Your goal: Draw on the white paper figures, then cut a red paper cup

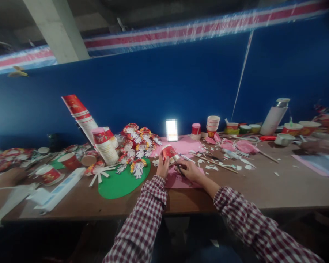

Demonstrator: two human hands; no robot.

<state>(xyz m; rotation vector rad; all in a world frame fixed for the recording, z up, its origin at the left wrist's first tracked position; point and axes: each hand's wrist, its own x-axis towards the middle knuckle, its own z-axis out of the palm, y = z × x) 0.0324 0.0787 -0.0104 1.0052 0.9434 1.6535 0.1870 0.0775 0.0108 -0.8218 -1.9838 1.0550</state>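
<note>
My left hand [162, 166] is closed around a red and white paper cup [168, 150], which is tilted on its side above the table. Close against it, my right hand [189, 170] is closed on dark-handled scissors [179, 169], whose blades point at the cup's rim; my fingers partly hide them. Under both hands lies a pink sheet [174, 182] on the brown table. To the left, several paper-cup figures with red and yellow trim [138, 168] are heaped on a green oval sheet [117, 190].
Tall leaning stacks of paper cups [105, 146] and a white power strip [61, 191] are at left. A bright lamp [171, 130] stands behind my hands. Paper scraps, brushes [219, 163], paint cups [231, 128] and a flask [274, 117] lie rightward. Other people's blurred hands show at both sides.
</note>
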